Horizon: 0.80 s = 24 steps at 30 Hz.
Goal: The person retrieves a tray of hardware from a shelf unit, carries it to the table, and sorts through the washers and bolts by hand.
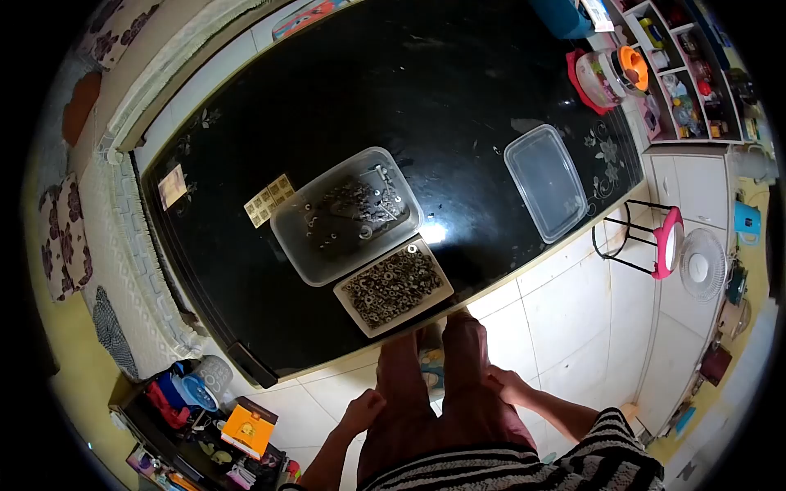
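Black tabletop (463,106) open from washer tray (338,287) by edge to lid (546,184); left fingers (374,398) seemingly curled together, right fingers (496,376) unclear.

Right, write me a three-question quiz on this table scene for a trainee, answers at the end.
1. True or false: the left hand and the right hand are both off the dark table.

2. What fills the small tray, the one nearer the person than the large tub?
A. Wooden clothespins
B. Small metal pieces, many ring-shaped
C. Coloured beads

3. Fill in the blank, left or right, as the person sees it: the clear plastic lid lies to the ____ of the large tub.

Key: 1. True; 2. B; 3. right
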### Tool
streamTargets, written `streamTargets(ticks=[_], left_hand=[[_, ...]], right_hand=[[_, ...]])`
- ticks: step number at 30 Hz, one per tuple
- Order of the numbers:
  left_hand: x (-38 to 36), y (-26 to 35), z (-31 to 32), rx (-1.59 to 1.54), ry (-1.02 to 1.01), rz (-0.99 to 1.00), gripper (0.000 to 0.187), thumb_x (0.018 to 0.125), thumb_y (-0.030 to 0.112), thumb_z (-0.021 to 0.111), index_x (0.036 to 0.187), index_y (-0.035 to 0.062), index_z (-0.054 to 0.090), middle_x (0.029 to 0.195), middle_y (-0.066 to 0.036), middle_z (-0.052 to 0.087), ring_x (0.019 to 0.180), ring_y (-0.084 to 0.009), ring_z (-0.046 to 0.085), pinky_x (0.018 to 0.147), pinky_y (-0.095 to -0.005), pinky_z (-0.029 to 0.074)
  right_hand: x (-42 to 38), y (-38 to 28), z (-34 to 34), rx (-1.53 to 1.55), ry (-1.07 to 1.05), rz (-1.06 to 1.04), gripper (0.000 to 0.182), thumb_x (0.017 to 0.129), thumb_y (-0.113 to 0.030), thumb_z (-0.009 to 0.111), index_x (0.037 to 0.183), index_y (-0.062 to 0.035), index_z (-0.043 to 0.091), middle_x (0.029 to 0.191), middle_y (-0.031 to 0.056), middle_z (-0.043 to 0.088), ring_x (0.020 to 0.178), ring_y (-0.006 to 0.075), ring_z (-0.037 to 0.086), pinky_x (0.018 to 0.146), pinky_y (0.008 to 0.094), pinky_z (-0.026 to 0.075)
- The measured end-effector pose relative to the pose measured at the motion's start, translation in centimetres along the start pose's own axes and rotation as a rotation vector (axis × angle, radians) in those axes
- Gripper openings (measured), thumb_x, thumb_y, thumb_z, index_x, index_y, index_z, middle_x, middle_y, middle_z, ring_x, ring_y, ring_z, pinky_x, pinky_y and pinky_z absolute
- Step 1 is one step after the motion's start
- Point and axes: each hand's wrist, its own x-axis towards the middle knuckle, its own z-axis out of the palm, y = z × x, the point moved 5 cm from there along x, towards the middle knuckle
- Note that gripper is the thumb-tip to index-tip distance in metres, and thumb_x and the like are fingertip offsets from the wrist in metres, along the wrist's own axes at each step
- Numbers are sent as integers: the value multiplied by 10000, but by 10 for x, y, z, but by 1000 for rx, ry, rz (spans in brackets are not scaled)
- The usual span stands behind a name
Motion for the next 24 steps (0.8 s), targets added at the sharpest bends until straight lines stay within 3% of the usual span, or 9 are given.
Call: streamTargets(ticks=[2, 3, 7, 9, 11, 15, 16, 19, 24], left_hand=[[-19, -24, 11, -33, -168, 6, 219, 789, 252, 525, 912, 71, 533, 858, -53, 569, 851, -158, 510, 738, -286, 406], [-32, -38, 18, -70, -334, 12, 223, 795, 256, 520, 923, 74, 533, 876, -45, 571, 851, -133, 504, 738, -279, 403], [-97, -72, 48, -457, -856, -301, 228, 800, 213, 501, 984, 81, 529, 995, -42, 532, 960, -140, 467, 808, -298, 389], [-86, -18, 40, -670, -573, 89, 141, 777, 168, 581, 836, 45, 541, 717, -72, 551, 624, -134, 532, 579, -248, 446], [-64, -9, 47, -370, -418, 107, 164, 747, 182, 614, 808, 49, 540, 578, -69, 526, 486, -183, 505, 509, -315, 438], [-10, 41, 29, 250, 64, 648, 435, 635, 355, 672, 953, 98, 524, 965, -111, 515, 859, -267, 510, 711, -386, 424], [3, 35, 29, 384, 5, 635, 556, 630, 395, 666, 1077, 124, 476, 1213, -109, 360, 1095, -301, 354, 847, -427, 345], [39, 43, 33, 345, 14, 817, 655, 622, 433, 660, 1164, 149, 426, 1287, -109, 281, 1172, -336, 253, 914, -486, 248], [83, 52, 55, 317, -115, 896, 390, 763, 331, 484, 1113, 159, 496, 1256, -104, 348, 1197, -299, 246, 959, -502, 137]], right_hand=[[-12, 63, 38, 281, -136, 44, 154, 806, -156, 498, 937, -75, 498, 883, 105, 550, 831, 167, 512, 728, 292, 415], [-25, 48, 44, -96, -475, -145, 197, 830, -220, 464, 970, -84, 497, 937, 101, 541, 884, 153, 496, 746, 295, 413], [-73, 6, 23, -169, -716, -71, 225, 826, -307, 422, 917, -113, 492, 819, 93, 548, 765, 217, 533, 683, 330, 434], [-58, 27, 28, -251, -676, -365, 219, 826, -310, 413, 891, -114, 487, 759, 100, 541, 704, 245, 534, 641, 340, 440], [-44, 18, 19, -285, -569, -392, 198, 795, -293, 459, 796, -99, 501, 755, 109, 528, 725, 256, 530, 656, 365, 424], [8, 5, -9, -504, -404, -718, 322, 782, -352, 471, 974, -98, 519, 998, 126, 501, 968, 255, 463, 813, 368, 377], [20, 9, -15, -464, -263, -768, 402, 781, -375, 469, 1070, -97, 497, 1107, 136, 464, 1059, 264, 414, 872, 377, 347], [49, 4, -26, -455, -259, -1037, 523, 782, -398, 466, 1201, -93, 388, 1243, 147, 337, 1155, 291, 312, 934, 419, 276], [86, 3, -16, -482, -391, -1209, 464, 804, -363, 413, 1159, -63, 413, 1226, 174, 337, 1149, 299, 316, 949, 438, 248]])
